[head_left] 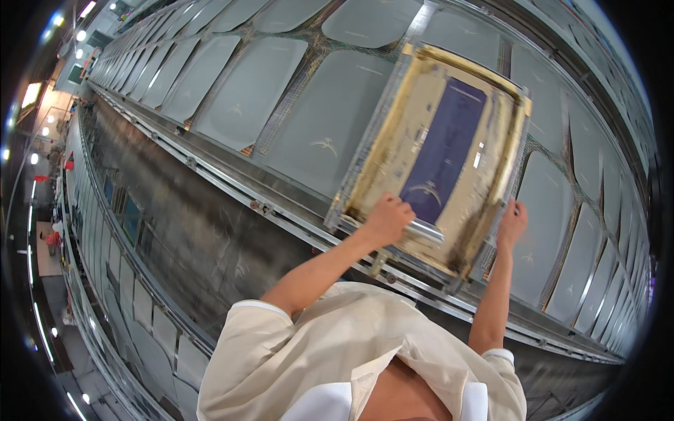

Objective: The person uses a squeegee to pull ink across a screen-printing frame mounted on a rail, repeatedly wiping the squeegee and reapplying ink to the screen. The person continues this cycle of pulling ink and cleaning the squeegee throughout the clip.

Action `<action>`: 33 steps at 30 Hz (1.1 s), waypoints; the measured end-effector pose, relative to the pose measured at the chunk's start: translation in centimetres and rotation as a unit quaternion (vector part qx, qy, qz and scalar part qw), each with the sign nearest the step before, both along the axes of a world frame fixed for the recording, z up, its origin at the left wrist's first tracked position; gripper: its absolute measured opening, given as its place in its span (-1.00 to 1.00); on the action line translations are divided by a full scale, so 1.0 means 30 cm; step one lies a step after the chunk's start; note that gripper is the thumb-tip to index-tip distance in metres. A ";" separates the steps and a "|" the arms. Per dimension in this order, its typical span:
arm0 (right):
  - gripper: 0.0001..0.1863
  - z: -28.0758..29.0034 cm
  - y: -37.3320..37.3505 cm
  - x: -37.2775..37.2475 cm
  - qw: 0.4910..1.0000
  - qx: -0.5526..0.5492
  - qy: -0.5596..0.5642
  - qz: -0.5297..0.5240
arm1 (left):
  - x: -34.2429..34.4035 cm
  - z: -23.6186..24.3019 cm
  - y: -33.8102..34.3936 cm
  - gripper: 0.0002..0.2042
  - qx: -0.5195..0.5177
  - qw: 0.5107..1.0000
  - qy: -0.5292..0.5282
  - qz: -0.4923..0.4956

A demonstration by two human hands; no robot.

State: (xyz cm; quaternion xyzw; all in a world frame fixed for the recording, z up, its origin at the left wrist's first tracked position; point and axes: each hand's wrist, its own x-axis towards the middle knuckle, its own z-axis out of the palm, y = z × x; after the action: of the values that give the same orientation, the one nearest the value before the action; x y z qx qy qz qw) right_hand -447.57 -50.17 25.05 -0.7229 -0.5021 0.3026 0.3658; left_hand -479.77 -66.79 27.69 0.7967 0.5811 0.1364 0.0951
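Note:
A rectangular printing screen frame (pixel 393 133), metal-edged with yellowed tape borders and a dark blue mesh window (pixel 444 151), lies over a grey fabric panel on a long table. My left hand (pixel 387 219) is closed on a silver squeegee handle (pixel 421 229) at the frame's near end. Over at the frame's right near corner, my right hand (pixel 512 223) grips the edge. A pale bird-like mark shows in the mesh just above the squeegee.
Rows of grey fabric panels (pixel 319 123) with small white bird-like prints cover the long table on both sides of the frame. A metal rail (pixel 232 188) runs along the table's near edge. Below it is a dark trough and another row of panels (pixel 144 309).

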 end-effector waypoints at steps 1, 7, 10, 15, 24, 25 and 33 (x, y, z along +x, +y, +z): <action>-0.65 -0.036 0.004 -0.096 1.000 0.021 -0.017 0.002 | -0.095 -0.009 0.001 -0.76 -0.010 1.000 0.010 0.009; -0.62 -0.126 -0.058 -0.720 0.996 0.091 0.002 0.013 | -0.692 0.016 -0.038 -0.79 -0.009 0.999 -0.028 0.021; -0.62 -0.121 -0.056 -0.865 0.995 0.097 0.009 0.010 | -0.829 0.041 -0.122 -0.75 0.019 0.999 -0.046 0.006; -0.64 -0.084 -0.081 -0.982 0.999 0.040 0.012 -0.016 | -0.952 0.042 -0.245 -0.67 0.022 0.999 -0.007 -0.033; -0.67 -0.172 -0.049 -0.995 0.998 0.000 -0.053 -0.022 | -0.986 -0.075 -0.191 -0.64 0.074 0.996 -0.014 -0.044; -0.67 -0.199 -0.043 -0.982 0.998 0.003 -0.055 -0.018 | -0.989 -0.089 -0.135 -0.64 0.085 0.995 -0.018 -0.044; -0.67 -0.056 0.073 -0.978 0.967 -0.138 -0.190 0.101 | -1.070 -0.158 0.574 -0.63 0.135 0.990 -0.011 -0.037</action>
State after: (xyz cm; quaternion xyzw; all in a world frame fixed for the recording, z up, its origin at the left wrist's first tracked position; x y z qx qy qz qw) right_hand -476.91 -47.98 23.37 -0.7564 -0.5861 0.2607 0.1281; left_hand -511.89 -49.57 22.96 0.8217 0.5264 0.2183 -0.0018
